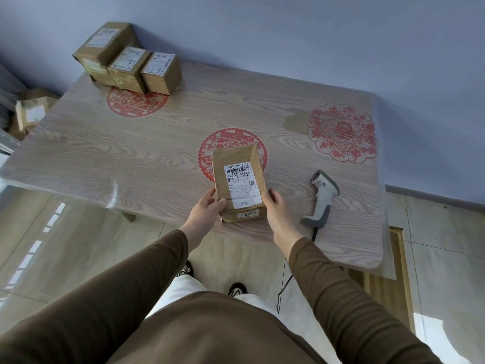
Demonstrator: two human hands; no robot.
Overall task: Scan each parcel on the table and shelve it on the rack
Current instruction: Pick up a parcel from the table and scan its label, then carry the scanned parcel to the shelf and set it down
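A brown cardboard parcel with a white shipping label lies near the front edge of the wooden table. My left hand grips its near left corner and my right hand presses against its near right side. A grey and white handheld scanner lies on the table to the right of the parcel, untouched, its cable hanging over the front edge. Three more taped parcels stand together at the table's far left corner.
Red paper-cut patterns decorate the tabletop under a plastic cover. More cardboard boxes sit beyond the table's left edge. A blue wall runs behind the table. A wooden piece stands at the lower right on the tiled floor.
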